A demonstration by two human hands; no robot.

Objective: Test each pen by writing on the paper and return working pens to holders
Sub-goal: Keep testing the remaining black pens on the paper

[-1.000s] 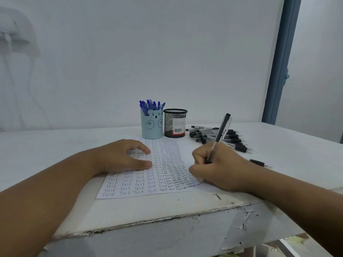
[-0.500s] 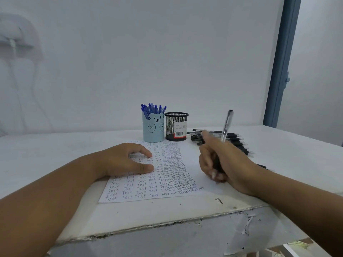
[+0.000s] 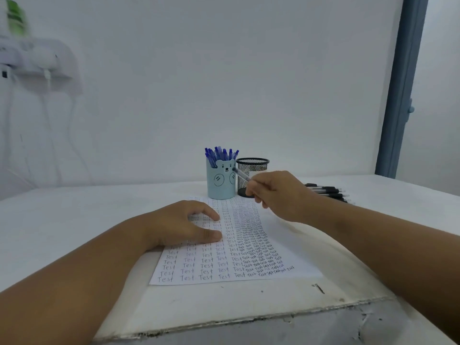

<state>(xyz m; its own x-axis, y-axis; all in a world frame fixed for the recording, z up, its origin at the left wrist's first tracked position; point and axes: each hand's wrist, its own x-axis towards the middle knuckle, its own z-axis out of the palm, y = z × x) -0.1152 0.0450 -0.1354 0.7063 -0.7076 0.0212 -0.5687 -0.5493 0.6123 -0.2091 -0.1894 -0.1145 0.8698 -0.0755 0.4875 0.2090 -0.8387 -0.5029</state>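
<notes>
A white paper (image 3: 286,260) covered in rows of the word "Test" lies on the white table (image 3: 74,220). My left hand (image 3: 179,224) rests flat on the paper's upper left part. My right hand (image 3: 276,192) pinches a black-capped pen (image 3: 240,173), held in the air in front of the two holders and pointing up-left. The light blue bear holder (image 3: 220,180) is full of blue pens. Right of it stands the black mesh holder (image 3: 252,168), partly hidden by my right hand.
A pile of black pens (image 3: 328,191) lies on the table to the right, behind my right forearm. The table's chipped front edge (image 3: 249,319) runs below the paper. A blue door frame (image 3: 400,95) stands at the far right. A white wall fitting (image 3: 37,61) hangs upper left.
My right hand lifted the pen off the paper's lower right and carried it forward and left toward the holders. The pen tipped from upright to pointing up-left. The left hand stayed put.
</notes>
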